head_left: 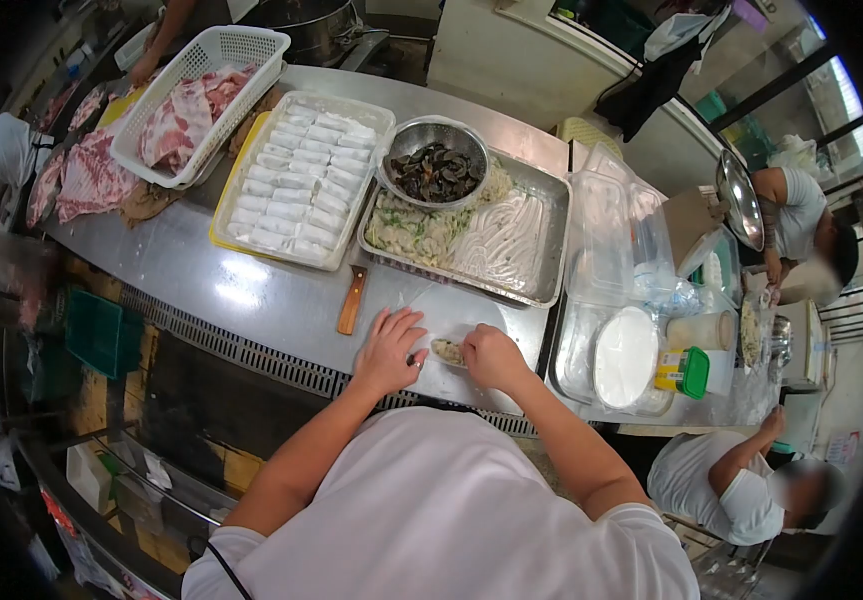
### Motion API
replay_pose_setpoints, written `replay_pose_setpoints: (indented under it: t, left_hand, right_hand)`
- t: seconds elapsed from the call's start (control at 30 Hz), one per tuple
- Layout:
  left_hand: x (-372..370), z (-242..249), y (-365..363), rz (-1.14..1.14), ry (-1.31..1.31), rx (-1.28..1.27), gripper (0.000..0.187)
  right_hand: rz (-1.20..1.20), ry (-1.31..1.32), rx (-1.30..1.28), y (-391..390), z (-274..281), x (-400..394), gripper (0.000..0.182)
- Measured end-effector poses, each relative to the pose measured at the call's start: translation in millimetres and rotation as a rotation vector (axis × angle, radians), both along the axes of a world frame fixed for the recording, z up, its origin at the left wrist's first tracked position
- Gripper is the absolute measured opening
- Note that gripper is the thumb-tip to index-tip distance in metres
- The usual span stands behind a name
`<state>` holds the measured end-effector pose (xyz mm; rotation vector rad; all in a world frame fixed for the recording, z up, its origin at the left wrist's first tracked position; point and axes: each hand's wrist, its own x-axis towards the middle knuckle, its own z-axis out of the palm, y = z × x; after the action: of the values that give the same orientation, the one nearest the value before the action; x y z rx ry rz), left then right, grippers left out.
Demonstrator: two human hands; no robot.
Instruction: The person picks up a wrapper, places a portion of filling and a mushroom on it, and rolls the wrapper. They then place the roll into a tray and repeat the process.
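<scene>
On the steel worktop just in front of me lies a small oblong portion of pale, green-flecked filling (446,350). My left hand (387,352) rests to its left, palm down with the fingers stretched out on the metal. Curled at the right end of the filling is my right hand (494,357); what its fingers pinch, if anything, is hidden. Beyond the hands stands a metal tray (554,240) with similar filling and white strips or folded sheets. A perforated steel bowl (391,165) of dark pieces sits in that tray. A wooden-handled knife (351,305) lies up-left of my left hand.
A white plastic tray (383,112) of wrapped white rolls (301,185) sits left of the metal tray. Farther left is a white basket (191,50) of raw meat. At right are clear containers (596,230) and a green-lidded jar (686,372). Other people work nearby.
</scene>
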<state>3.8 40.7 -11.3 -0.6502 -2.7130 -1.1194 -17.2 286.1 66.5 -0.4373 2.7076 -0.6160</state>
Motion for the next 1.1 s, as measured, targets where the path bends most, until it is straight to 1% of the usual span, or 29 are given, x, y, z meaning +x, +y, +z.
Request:
replay_pose_setpoints:
  t: [0.07, 0.13, 0.23, 0.27, 0.33, 0.43, 0.47, 0.57, 0.6, 0.67, 0.73, 0.77, 0.87, 0.93, 1.03, 1.1]
  left_hand:
    - [0.2, 0.3, 0.2, 0.001, 0.002, 0.000, 0.035]
    - [-0.6, 0.8, -0.9, 0.003, 0.005, -0.001, 0.035]
    - [0.0, 1.0, 0.1, -0.001, -0.003, -0.001, 0.034]
    - [-0.1, 1.2, -0.2, -0.003, -0.008, -0.003, 0.034]
    - [-0.7, 2.2, -1.0, -0.005, -0.019, -0.009, 0.034]
    - [-0.9, 3.3, -0.7, -0.006, -0.032, -0.015, 0.035]
    - [-1.2, 3.2, -0.8, -0.007, -0.037, -0.015, 0.035]
    - [-1.2, 2.3, -1.2, -0.013, -0.054, -0.035, 0.035]
    - [-1.0, 2.3, -1.6, -0.014, -0.061, -0.045, 0.035]
    - [-0.7, 2.2, -1.4, -0.008, -0.060, -0.027, 0.034]
    - [-1.8, 3.2, -1.7, -0.004, -0.061, -0.017, 0.034]
    - [-1.8, 4.3, -1.7, -0.004, -0.064, -0.017, 0.034]
    - [-1.2, 2.9, -1.8, -0.007, -0.077, -0.004, 0.035]
    - [-2.3, 1.7, -2.8, -0.010, -0.088, -0.004, 0.036]
    - [-2.5, 2.9, -3.2, -0.011, -0.102, -0.018, 0.036]
    - [-3.3, 4.7, -3.6, -0.013, -0.103, -0.021, 0.036]
  right_hand:
    - [-0.090, -0.060, -0.016, 3.3, -6.8, 0.4, 0.015]
    - [-0.204, -0.129, -0.021, 1.9, -0.2, -0.7, 0.015]
    - [-0.263, -0.093, -0.210, 14.6, -21.1, 1.4, 0.021]
    - [-0.237, -0.099, -0.199, 19.3, -26.6, 5.4, 0.020]
    - [-0.185, -0.110, -0.178, 16.0, -12.7, 11.1, 0.020]
    - [-0.097, 0.053, -0.031, 4.8, 1.0, 22.6, 0.026]
    - [-0.072, 0.036, -0.010, 8.9, -11.3, 23.4, 0.030]
    - [-0.063, -0.118, 0.054, 9.3, -1.8, 12.0, 0.033]
    - [-0.087, -0.078, 0.007, 10.3, 3.8, 5.0, 0.033]
    - [-0.138, -0.001, -0.086, 14.0, 23.4, -19.1, 0.033]
    - [-0.147, 0.098, -0.114, 11.6, 53.5, -60.2, 0.034]
    - [-0.196, 0.126, -0.152, 8.3, 63.3, -83.4, 0.035]
    - [-0.171, 0.284, -0.211, -0.8, 83.9, -158.6, 0.037]
    - [-0.145, 0.278, -0.190, -19.9, 101.7, -204.3, 0.038]
    - [-0.121, 0.240, -0.127, -48.0, 96.3, -258.7, 0.039]
    - [-0.042, 0.225, -0.140, -67.3, 81.9, -284.6, 0.040]
